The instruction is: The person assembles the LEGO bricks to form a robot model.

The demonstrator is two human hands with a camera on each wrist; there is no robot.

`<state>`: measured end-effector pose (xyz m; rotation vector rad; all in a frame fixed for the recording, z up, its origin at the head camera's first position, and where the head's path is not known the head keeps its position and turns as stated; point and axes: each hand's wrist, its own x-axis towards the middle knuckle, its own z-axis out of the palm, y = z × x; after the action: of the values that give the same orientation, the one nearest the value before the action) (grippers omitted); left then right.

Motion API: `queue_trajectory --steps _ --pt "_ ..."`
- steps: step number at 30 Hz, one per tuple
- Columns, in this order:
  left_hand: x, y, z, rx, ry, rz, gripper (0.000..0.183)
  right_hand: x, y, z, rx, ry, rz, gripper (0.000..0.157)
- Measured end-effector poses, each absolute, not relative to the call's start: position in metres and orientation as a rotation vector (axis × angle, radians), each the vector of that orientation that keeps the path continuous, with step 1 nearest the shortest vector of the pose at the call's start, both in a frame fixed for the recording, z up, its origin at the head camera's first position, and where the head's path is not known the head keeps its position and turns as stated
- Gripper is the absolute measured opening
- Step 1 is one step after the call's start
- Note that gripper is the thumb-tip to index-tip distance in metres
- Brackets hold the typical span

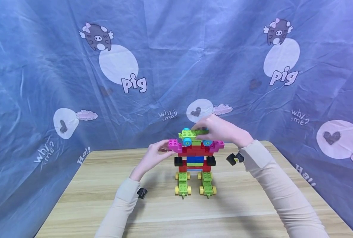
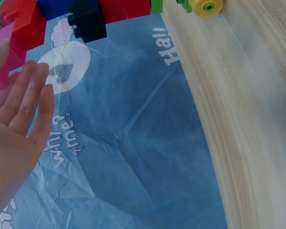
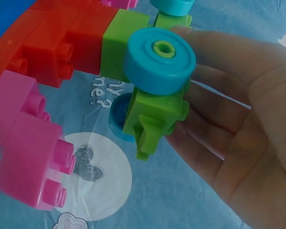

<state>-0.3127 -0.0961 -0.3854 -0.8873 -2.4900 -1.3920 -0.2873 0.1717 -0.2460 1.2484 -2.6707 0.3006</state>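
Observation:
A robot-like figure of toy building bricks stands upright on the table, its shoulders made of red bricks [image 1: 195,150]. At its top lies a green wheeled base [image 1: 189,133] with blue wheels [image 3: 159,59]. My right hand [image 1: 221,129] holds this base from above, thumb on the near side and fingers behind. On the figure's left side, my left hand [image 1: 152,157] pinches the pink bricks [image 1: 173,142] between thumb and fingers. Matching pink bricks [image 3: 31,148] stick out on the other side. Two green bases [image 1: 183,186] with yellow wheels form the feet.
Blue bricks [image 1: 195,159] and black bricks [image 1: 178,161] make up the middle of the figure. Black wrist devices [image 1: 235,159] sit by both wrists. Behind the wooden table [image 1: 105,185] hangs a blue printed cloth [image 1: 170,66].

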Motion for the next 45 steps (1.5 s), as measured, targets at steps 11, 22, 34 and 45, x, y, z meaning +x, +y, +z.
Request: queue_trajectory --steps 11,22,34,45 --pt "-0.3121 -0.0967 -0.3864 -0.864 -2.506 -1.395 0.039 -0.2881 0.1744 -0.2476 1.338 -2.625 0.334 0.023" --pt "-0.3123 -0.0964 -0.3871 -0.881 -2.480 -1.357 0.038 -0.2871 0.1726 -0.2482 1.326 -2.608 0.357 0.023" --pt "-0.3102 -0.0970 -0.3849 -0.887 -2.478 -1.363 0.039 -0.2859 0.1713 -0.2514 1.265 -2.612 0.334 0.025" --pt "-0.3126 -0.0965 -0.3866 -0.896 -2.473 -1.369 0.038 -0.2838 0.1715 -0.2532 1.214 -2.609 0.327 0.026"
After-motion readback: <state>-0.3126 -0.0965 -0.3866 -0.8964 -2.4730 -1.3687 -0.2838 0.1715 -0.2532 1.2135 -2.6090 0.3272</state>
